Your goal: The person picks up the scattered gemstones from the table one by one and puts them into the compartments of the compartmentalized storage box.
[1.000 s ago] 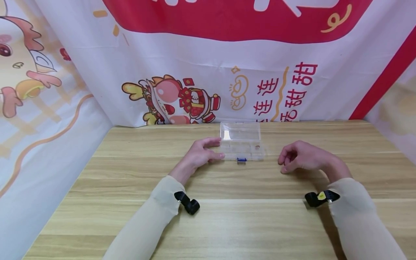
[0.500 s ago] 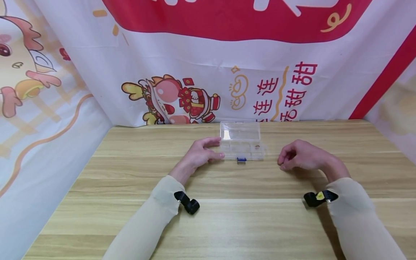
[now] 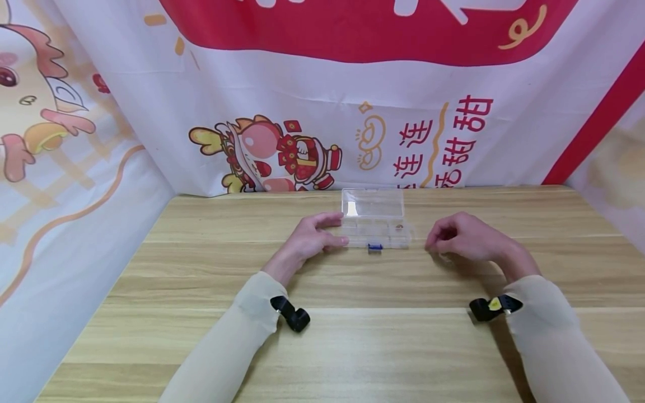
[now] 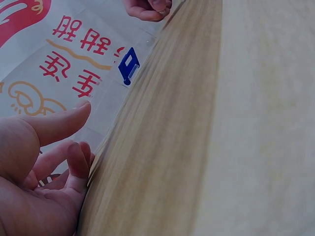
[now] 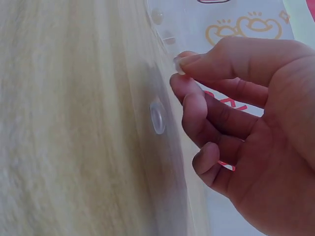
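Note:
A clear plastic compartment box point(image 3: 373, 242) stands on the table with its lid point(image 3: 373, 202) raised at the back. On its front is a blue latch point(image 4: 129, 66). My left hand point(image 3: 313, 235) holds the box's left end, thumb at the front corner and a finger at the back one. To the right of the box, my right hand point(image 3: 468, 238) pinches a small translucent piece point(image 5: 178, 65) between thumb and forefinger, its other fingers curled. Below that hand a clear, rounded bead-like piece point(image 5: 157, 118) lies on the table. A tiny brownish item point(image 3: 399, 226) shows in the box's back right compartment.
The wooden table point(image 3: 353, 347) reaches back to a printed cloth point(image 3: 302, 84) hanging directly behind the box. Another cloth point(image 3: 75, 224) hangs along the left side. Each wrist carries a black camera.
My right hand has shifted slightly left and back toward the box, its thumb closing on the forefinger. A small clear piece now shows beneath it. My left hand and the box stay put.

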Demonstrator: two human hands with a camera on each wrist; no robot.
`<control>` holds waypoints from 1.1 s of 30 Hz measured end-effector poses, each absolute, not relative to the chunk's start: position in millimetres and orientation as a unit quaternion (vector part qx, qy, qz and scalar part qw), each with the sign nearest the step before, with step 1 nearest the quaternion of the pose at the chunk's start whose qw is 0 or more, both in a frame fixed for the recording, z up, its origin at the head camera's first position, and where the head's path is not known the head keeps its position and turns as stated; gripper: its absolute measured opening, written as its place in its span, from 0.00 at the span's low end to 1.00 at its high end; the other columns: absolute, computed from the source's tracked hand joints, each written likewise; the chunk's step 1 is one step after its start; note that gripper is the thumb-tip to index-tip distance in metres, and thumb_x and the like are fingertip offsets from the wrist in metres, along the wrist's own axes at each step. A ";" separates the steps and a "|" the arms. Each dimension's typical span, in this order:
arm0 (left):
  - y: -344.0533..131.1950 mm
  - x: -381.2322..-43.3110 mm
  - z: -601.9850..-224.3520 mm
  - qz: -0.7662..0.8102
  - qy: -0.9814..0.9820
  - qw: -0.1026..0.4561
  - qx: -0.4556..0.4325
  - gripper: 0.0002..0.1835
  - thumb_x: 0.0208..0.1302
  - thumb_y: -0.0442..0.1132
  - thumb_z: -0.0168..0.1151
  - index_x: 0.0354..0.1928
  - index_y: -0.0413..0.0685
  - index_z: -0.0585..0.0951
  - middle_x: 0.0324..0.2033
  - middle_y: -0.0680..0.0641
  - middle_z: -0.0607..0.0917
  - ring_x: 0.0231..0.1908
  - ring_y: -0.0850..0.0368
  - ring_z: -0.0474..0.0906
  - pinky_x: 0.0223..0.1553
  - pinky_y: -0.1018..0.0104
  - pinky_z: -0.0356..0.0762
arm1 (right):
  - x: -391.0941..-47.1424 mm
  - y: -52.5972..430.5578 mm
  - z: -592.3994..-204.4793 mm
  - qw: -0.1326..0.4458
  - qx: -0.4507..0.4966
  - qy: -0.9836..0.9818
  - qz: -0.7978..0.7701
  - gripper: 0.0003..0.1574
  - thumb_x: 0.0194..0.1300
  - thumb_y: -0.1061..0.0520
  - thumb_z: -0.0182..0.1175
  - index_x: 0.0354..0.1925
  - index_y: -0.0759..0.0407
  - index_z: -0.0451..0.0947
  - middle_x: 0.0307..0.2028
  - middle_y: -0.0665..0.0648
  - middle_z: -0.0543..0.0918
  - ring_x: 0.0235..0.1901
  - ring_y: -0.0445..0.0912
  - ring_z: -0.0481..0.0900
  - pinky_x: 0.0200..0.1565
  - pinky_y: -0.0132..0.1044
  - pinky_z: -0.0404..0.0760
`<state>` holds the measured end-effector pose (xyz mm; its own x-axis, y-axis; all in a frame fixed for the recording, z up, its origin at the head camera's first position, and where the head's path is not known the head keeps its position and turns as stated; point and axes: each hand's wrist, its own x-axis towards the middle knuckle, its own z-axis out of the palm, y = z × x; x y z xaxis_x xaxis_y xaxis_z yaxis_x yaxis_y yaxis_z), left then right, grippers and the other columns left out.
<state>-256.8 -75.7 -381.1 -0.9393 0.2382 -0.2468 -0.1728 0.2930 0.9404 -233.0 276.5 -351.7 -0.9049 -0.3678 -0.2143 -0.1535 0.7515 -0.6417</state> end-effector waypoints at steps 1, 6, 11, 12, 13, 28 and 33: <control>-75.7 -256.7 -380.9 0.594 0.785 0.173 0.021 0.36 0.61 0.36 0.78 0.71 0.62 0.79 0.68 0.50 0.81 0.47 0.54 0.82 0.42 0.68 0.79 | -232.9 276.2 -351.3 0.163 -0.140 0.921 -0.325 0.06 0.73 0.56 0.66 0.45 0.53 0.87 0.42 0.54 0.88 0.43 0.49 0.76 0.43 0.38 0.77; -75.5 -256.8 -380.6 0.597 0.783 0.175 0.021 0.37 0.61 0.35 0.78 0.72 0.62 0.78 0.69 0.50 0.81 0.49 0.53 0.83 0.43 0.68 0.80 | -232.6 274.6 -349.3 0.145 -0.139 0.920 -0.337 0.06 0.73 0.57 0.65 0.46 0.55 0.87 0.42 0.55 0.88 0.41 0.49 0.78 0.40 0.36 0.79; -75.2 -257.0 -380.7 0.601 0.780 0.176 0.022 0.36 0.61 0.35 0.78 0.72 0.60 0.78 0.68 0.50 0.81 0.49 0.54 0.83 0.43 0.68 0.80 | -231.6 273.4 -347.3 0.134 -0.134 0.921 -0.341 0.09 0.74 0.55 0.64 0.49 0.54 0.88 0.48 0.56 0.89 0.44 0.49 0.78 0.43 0.38 0.79; -75.1 -257.1 -380.7 0.601 0.779 0.176 0.022 0.36 0.61 0.35 0.78 0.72 0.59 0.79 0.68 0.49 0.82 0.49 0.54 0.83 0.42 0.68 0.80 | -231.4 273.2 -346.8 0.132 -0.133 0.921 -0.341 0.10 0.75 0.55 0.64 0.50 0.54 0.89 0.49 0.56 0.89 0.45 0.50 0.78 0.44 0.39 0.78; -75.0 -257.1 -380.5 0.601 0.779 0.176 0.023 0.36 0.61 0.34 0.78 0.72 0.59 0.79 0.67 0.49 0.82 0.49 0.54 0.83 0.42 0.68 0.80 | -231.1 272.9 -346.2 0.130 -0.132 0.921 -0.341 0.11 0.75 0.54 0.64 0.50 0.54 0.89 0.50 0.56 0.89 0.46 0.50 0.78 0.45 0.39 0.78; -75.9 -257.0 -380.3 0.600 0.780 0.175 0.023 0.35 0.62 0.35 0.78 0.71 0.59 0.79 0.68 0.49 0.81 0.50 0.54 0.83 0.43 0.68 0.80 | -227.7 261.5 -335.2 0.102 -0.152 0.914 -0.363 0.12 0.75 0.53 0.65 0.52 0.54 0.88 0.49 0.55 0.88 0.46 0.51 0.75 0.45 0.37 0.75; -76.2 -256.4 -380.4 0.600 0.780 0.175 0.024 0.35 0.62 0.35 0.78 0.71 0.59 0.79 0.68 0.49 0.81 0.50 0.54 0.83 0.43 0.68 0.80 | -228.6 258.9 -337.9 0.093 -0.154 0.914 -0.363 0.11 0.75 0.53 0.65 0.51 0.54 0.88 0.46 0.55 0.87 0.44 0.50 0.74 0.42 0.36 0.75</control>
<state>-256.4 -76.2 -380.4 -0.9376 0.2478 -0.2437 -0.1722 0.2778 0.9451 -228.6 258.9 -337.9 -0.9355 -0.3485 -0.0587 -0.2134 0.6895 -0.6921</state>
